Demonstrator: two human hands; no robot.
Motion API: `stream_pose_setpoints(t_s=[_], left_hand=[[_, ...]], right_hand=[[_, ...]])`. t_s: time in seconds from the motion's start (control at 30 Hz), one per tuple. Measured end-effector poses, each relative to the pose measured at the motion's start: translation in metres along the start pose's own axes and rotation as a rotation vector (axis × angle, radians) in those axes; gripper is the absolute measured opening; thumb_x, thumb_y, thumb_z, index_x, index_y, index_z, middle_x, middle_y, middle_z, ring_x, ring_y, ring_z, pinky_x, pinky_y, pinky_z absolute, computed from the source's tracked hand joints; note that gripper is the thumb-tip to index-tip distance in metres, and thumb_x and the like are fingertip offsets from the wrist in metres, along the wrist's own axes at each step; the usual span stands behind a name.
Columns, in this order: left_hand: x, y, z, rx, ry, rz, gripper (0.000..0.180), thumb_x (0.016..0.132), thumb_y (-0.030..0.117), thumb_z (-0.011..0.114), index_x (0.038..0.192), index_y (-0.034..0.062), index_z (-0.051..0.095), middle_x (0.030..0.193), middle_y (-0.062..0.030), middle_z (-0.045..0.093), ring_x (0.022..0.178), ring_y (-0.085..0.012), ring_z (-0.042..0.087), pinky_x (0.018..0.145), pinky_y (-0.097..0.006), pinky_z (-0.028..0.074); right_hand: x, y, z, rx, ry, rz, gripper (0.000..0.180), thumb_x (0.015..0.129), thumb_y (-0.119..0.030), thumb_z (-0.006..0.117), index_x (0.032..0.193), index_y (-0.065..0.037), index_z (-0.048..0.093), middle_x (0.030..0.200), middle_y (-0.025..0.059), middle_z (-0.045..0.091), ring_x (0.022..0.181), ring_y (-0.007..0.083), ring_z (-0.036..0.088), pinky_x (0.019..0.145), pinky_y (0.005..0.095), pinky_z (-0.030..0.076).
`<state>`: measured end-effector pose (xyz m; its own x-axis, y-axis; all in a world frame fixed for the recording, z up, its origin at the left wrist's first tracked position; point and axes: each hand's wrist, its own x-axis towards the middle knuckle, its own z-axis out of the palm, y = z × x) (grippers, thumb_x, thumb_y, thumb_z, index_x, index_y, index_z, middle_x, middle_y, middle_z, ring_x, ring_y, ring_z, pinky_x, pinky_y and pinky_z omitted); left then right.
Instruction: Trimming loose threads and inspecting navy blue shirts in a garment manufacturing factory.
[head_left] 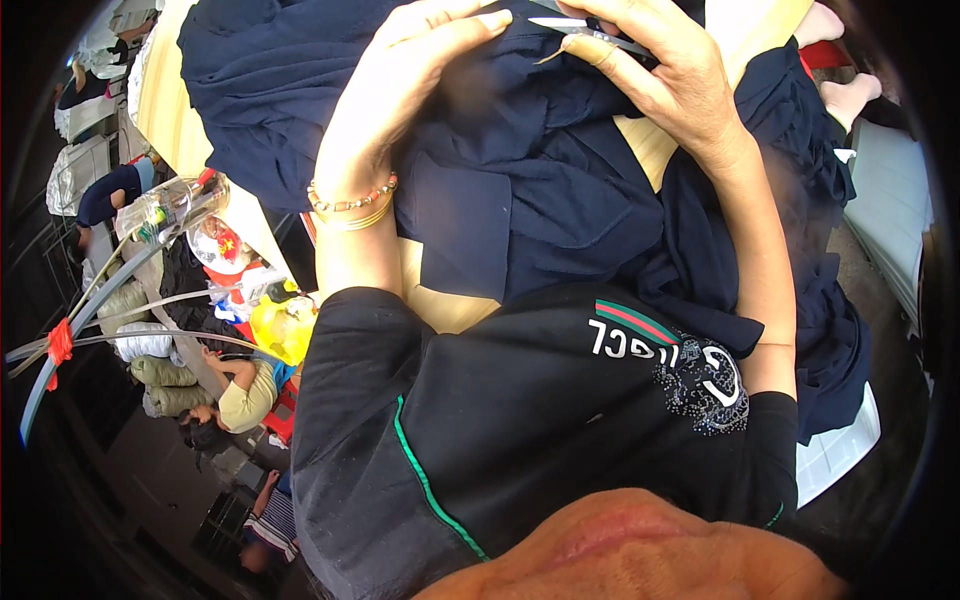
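My right hand (680,75) is closed round a pair of thread snips (628,42), whose pale pointed blade sticks out to the left. Something thin and yellowish shows at my right thumb tip. Opposite it, my left hand (420,45) has its thumb and fingers drawn close together at the upper edge. What they hold, if anything, is hidden. Dark navy cloth (560,190) lies in loose folds under both hands, spreading over the table and down past my right arm. A flat squarish panel (465,225) of the same cloth lies between my forearms.
Pale wooden tabletop (455,308) shows between the folds. To the left are a clear plastic bottle (180,205), a yellow bag (282,328) and bent pale strips (75,320) tied with red. Several other people sit or bend farther left. White panels (890,200) stand at right.
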<state>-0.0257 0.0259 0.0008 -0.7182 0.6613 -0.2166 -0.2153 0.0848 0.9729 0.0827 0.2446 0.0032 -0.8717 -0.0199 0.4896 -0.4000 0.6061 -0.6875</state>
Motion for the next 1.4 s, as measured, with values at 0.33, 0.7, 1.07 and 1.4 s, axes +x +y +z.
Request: stream_pose_setpoints(t_s=[0.33, 0.7, 1.07, 1.4], left_hand=[[-0.011, -0.007, -0.01, -0.11, 0.007, 0.095, 0.022, 0.103, 0.001, 0.057, 0.122, -0.0065, 0.063, 0.12, -0.0123, 0.069, 0.109, -0.016, 0.068, 0.098, -0.025, 0.052], [0.003, -0.017, -0.008, -0.089, -0.225, 0.512, 0.022, 0.101, 0.0, 0.058, 0.121, -0.0066, 0.063, 0.119, -0.011, 0.069, 0.109, -0.0149, 0.067, 0.097, -0.023, 0.051], [0.025, -0.02, -0.058, -0.313, -0.544, 0.517, 0.016, 0.097, 0.001, 0.063, 0.11, -0.003, 0.07, 0.095, 0.0016, 0.069, 0.083, -0.0043, 0.058, 0.075, -0.019, 0.045], [0.0, 0.002, -0.077, -0.003, -0.081, 0.017, 0.014, 0.097, 0.0, 0.064, 0.107, -0.0063, 0.07, 0.097, -0.0052, 0.073, 0.088, -0.0105, 0.065, 0.08, -0.022, 0.049]], right_hand=[[0.005, 0.003, 0.01, -0.011, -0.026, -0.041, 0.037, 0.084, -0.007, 0.08, 0.12, -0.002, 0.073, 0.081, 0.0094, 0.063, 0.068, 0.0204, 0.059, 0.063, 0.0303, 0.048], [0.003, 0.01, 0.015, 0.393, -0.01, 0.338, 0.028, 0.09, -0.007, 0.079, 0.117, -0.002, 0.073, 0.088, 0.0008, 0.066, 0.076, 0.008, 0.057, 0.071, 0.0239, 0.047], [0.008, 0.034, -0.01, 0.515, -0.038, 0.695, 0.014, 0.09, -0.006, 0.077, 0.103, -0.003, 0.073, 0.093, -0.0008, 0.07, 0.086, 0.0094, 0.062, 0.082, 0.0215, 0.05], [0.038, -0.016, 0.013, -0.012, -0.085, 0.21, 0.039, 0.087, -0.01, 0.081, 0.123, 0.0, 0.069, 0.101, 0.0093, 0.072, 0.088, 0.0154, 0.067, 0.08, 0.0278, 0.055]])
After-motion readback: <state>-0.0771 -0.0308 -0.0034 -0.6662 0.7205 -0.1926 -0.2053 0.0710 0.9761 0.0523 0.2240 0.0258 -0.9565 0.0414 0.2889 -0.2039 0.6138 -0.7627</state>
